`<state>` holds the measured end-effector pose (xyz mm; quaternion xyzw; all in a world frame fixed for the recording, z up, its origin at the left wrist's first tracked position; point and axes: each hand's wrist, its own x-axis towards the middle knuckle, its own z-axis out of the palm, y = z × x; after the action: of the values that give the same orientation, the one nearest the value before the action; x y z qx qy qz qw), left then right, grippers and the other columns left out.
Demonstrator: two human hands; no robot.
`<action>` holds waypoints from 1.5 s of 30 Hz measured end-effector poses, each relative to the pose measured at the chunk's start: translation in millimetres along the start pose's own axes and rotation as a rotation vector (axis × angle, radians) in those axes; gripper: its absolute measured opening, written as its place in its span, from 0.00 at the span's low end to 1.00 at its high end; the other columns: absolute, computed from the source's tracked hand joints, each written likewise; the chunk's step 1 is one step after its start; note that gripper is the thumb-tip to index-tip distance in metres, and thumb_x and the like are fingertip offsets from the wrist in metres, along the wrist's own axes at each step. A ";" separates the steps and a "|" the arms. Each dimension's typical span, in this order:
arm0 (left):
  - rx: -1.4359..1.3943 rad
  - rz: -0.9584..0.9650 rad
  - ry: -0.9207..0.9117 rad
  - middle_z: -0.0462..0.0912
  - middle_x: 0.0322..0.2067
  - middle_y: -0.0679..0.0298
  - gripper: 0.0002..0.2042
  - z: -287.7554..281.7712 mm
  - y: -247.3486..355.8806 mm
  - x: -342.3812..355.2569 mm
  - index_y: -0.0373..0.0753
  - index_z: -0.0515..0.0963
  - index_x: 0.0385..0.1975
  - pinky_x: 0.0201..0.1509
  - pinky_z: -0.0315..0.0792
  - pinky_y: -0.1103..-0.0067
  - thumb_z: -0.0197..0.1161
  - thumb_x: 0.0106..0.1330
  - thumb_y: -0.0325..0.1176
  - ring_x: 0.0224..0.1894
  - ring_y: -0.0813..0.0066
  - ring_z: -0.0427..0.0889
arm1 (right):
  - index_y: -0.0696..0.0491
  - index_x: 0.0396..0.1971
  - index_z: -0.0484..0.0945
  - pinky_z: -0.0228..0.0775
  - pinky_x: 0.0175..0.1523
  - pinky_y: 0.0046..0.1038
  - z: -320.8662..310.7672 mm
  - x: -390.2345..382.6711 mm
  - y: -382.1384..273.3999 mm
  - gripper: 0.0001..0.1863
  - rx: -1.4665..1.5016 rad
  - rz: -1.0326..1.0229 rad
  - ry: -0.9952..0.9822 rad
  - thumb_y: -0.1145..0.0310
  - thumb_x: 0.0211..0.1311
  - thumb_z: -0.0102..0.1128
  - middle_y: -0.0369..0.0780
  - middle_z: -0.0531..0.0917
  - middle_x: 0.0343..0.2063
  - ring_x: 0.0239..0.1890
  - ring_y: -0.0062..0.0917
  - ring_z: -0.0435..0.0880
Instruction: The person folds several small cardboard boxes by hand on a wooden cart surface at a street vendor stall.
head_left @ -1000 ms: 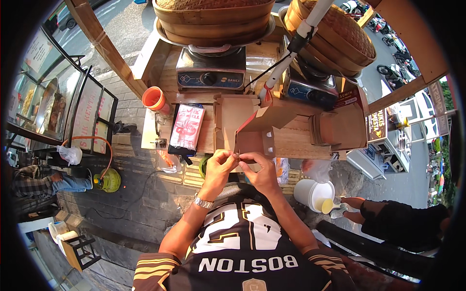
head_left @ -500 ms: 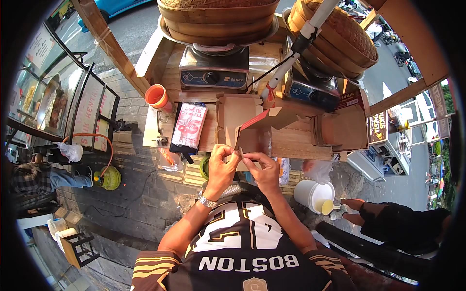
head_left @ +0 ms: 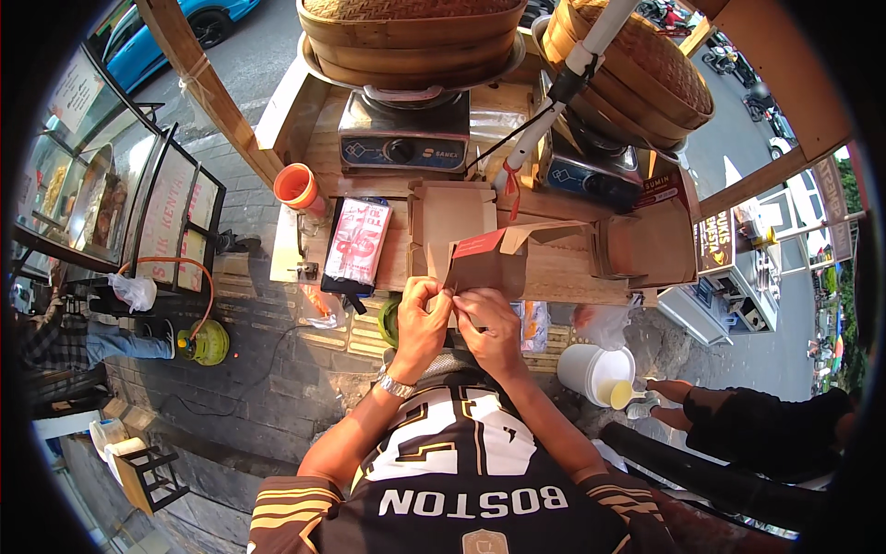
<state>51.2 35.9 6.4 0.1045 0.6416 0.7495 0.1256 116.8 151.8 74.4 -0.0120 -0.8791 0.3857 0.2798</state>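
Observation:
Both hands hold a partly folded brown cardboard box [head_left: 498,270] with a red printed flap, at the counter's near edge. My left hand [head_left: 422,323], with a metal watch on its wrist, pinches the near left corner. Close beside it, my right hand [head_left: 489,331] has its fingers closed on the same edge, and the fingertips of the two hands almost meet. Behind this box, another open cardboard box [head_left: 452,208] lies on the wooden counter [head_left: 554,272]. To the right, several nested cardboard boxes [head_left: 646,249] stand together.
Two bamboo steamers [head_left: 411,42] sit over gas stoves [head_left: 404,134] at the back. An orange cup [head_left: 297,187] and a pack of plastic bags [head_left: 358,242] are on the left. A white post [head_left: 554,115] rises through the counter. A white bucket [head_left: 591,374] stands at lower right.
My right hand has turned inward and closed more tightly by the left. The box in my hands has tilted and its sides stand more folded up.

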 end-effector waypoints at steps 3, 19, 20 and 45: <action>0.031 0.044 -0.012 0.69 0.44 0.68 0.03 0.3 -0.2 -0.6 0.33 0.75 0.35 0.48 0.77 0.83 0.61 0.73 0.22 0.43 0.84 0.76 | 0.59 0.38 0.85 0.79 0.50 0.32 -1.6 -1.5 3.6 0.13 0.020 -0.003 -0.012 0.86 0.52 0.69 0.43 0.88 0.38 0.43 0.35 0.87; 0.121 0.193 0.015 0.71 0.44 0.59 0.04 3.8 35.4 -6.4 0.32 0.76 0.39 0.40 0.80 0.82 0.63 0.70 0.23 0.44 0.74 0.78 | 0.58 0.38 0.81 0.75 0.49 0.28 -26.9 5.9 5.9 0.09 0.275 0.344 -0.051 0.73 0.61 0.71 0.38 0.86 0.36 0.39 0.23 0.85; 0.165 0.208 0.011 0.71 0.45 0.59 0.04 3.8 39.0 -7.1 0.32 0.76 0.39 0.39 0.81 0.82 0.63 0.70 0.22 0.44 0.74 0.78 | 0.58 0.37 0.82 0.75 0.48 0.29 -30.1 10.0 -0.4 0.08 0.157 0.257 -0.079 0.72 0.61 0.71 0.38 0.86 0.35 0.38 0.23 0.84; 0.593 0.278 -0.585 0.62 0.67 0.50 0.09 -16.8 93.9 8.7 0.40 0.81 0.37 0.65 0.65 0.61 0.69 0.55 0.27 0.66 0.47 0.63 | 0.58 0.36 0.77 0.73 0.40 0.19 -57.6 5.6 -1.5 0.03 0.325 0.503 -0.432 0.78 0.65 0.62 0.32 0.79 0.28 0.32 0.12 0.77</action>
<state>32.5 9.4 96.5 0.4294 0.7462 0.4814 0.1644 141.2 190.7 109.5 -0.1013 -0.8146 0.5708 -0.0175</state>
